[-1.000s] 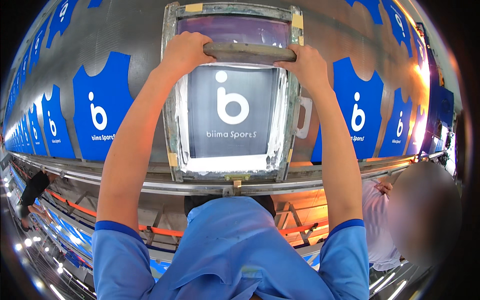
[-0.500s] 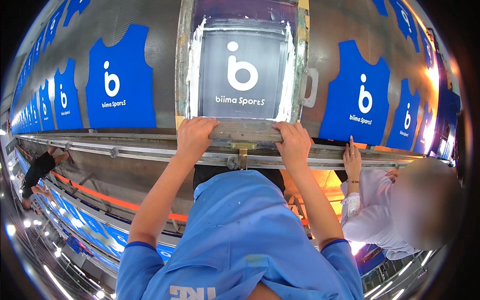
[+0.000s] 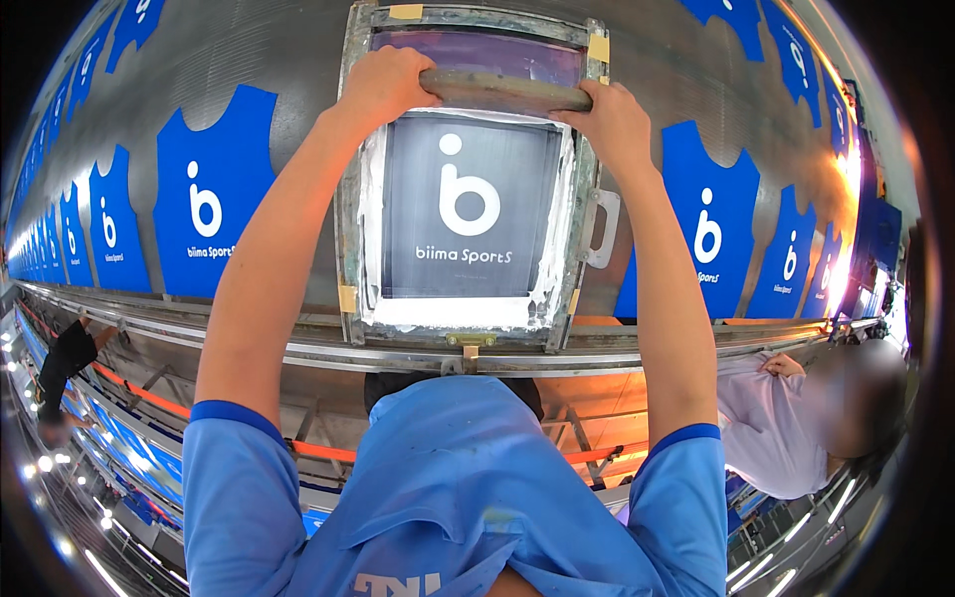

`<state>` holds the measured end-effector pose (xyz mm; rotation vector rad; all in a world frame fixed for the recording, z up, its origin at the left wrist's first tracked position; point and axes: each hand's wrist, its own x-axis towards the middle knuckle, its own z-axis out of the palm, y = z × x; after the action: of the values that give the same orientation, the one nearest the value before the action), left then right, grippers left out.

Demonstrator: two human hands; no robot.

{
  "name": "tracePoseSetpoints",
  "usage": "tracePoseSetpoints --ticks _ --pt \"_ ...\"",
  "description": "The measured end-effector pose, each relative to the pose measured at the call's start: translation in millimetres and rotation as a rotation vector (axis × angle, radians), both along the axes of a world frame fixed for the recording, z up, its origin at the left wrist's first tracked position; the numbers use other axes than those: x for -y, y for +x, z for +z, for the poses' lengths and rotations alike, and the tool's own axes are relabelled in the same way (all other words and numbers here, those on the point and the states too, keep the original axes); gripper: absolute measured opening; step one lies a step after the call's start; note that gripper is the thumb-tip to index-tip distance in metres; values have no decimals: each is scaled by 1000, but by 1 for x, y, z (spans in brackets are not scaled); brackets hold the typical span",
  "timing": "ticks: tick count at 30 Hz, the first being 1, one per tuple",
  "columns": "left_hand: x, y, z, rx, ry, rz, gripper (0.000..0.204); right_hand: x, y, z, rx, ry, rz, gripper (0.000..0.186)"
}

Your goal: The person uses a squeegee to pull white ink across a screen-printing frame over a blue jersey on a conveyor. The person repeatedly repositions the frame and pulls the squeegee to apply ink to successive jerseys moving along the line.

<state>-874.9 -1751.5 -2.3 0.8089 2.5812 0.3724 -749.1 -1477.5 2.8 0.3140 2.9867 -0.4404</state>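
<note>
A screen-printing frame (image 3: 350,209) lies in front of me, its grey stencil (image 3: 410,199) showing a white rounded emblem with lettering. White ink (image 3: 448,312) lines the stencil's sides and near edge. Across the far part of the screen lies a squeegee (image 3: 507,92) with a long, rounded grip. My left hand (image 3: 388,84) is closed around its left end. At the other end, my right hand (image 3: 617,119) grips it too, fingers partly hidden. Both arms reach forward over the frame. The squeegee's blade is hidden beneath the grip.
Blue sleeveless tops with white prints lie on the long table, one to the left (image 3: 179,169) and one to the right (image 3: 736,184). A pale handle (image 3: 603,229) sticks out from the frame's right side. Metal rails (image 3: 318,350) edge the table. A co-worker in a light shirt (image 3: 771,428) is at the right.
Both my hands have carried the squeegee from the frame's near edge to its far part. The co-worker's hand has drawn back from the blue top at the right.
</note>
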Motion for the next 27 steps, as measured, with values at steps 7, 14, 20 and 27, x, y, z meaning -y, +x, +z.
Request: tracePoseSetpoints --ticks 7,14,20,27 --pt "11 25 -11 -97 1 -68 32 11 27 -7 81 -107 -80 35" --pt "77 198 8 15 63 7 27 74 187 6 -36 -232 -3 28" --pt "118 309 11 -41 99 -12 31 105 283 11 -106 -228 144 45" --pt "70 274 14 -106 22 -70 47 90 236 17 -11 -160 226 44"
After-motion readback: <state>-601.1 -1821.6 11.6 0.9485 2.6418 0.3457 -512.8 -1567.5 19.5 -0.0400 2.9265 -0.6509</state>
